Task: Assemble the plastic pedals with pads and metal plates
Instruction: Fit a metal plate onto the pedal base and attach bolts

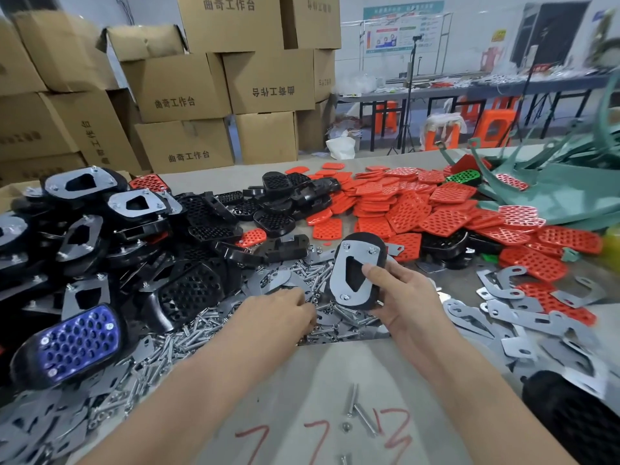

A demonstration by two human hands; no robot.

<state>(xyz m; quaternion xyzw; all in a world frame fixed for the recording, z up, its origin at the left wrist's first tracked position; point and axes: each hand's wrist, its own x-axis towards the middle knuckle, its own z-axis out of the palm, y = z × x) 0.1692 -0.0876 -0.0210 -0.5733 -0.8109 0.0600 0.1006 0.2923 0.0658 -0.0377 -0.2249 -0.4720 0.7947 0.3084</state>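
Cardboard boxes (188,85) stand stacked behind a grey worktable (335,374), which carries red handwritten marks (392,427) on its near edge.

1. The right hand (409,307) holds 1 black pedal (364,237) above the table, underside toward the camera. The thumb (379,273) lies across the metal plate (339,280) seated on that pedal. The other fingers curl behind the pedal and clamp it from the far side. 3 fasteners are visible at the plate's corners.
2. The left hand (281,312) rests palm down on the heap of screws (188,340), just left of the held pedal. Its fingers are bent down into the hardware. Whether they pinch a part cannot be told.
3. A pile of assembled black pedals (100,229), most with the plates facing up, fills the left side of the table. 1 pedal with a blue pad (80,340) lies at its near edge.
4. Red pads (419,203) lie heaped across the middle and far right of the table, with bare black pedal shells (275,223) between them and the assembled pile.
5. Loose metal plates (523,317) lie scattered to the right of the right hand, some overlapping red pads.
6. 2 single screws (364,419) lie apart from the heap, near the red marks.
7. Green plastic parts (553,189) sit at the far right corner.
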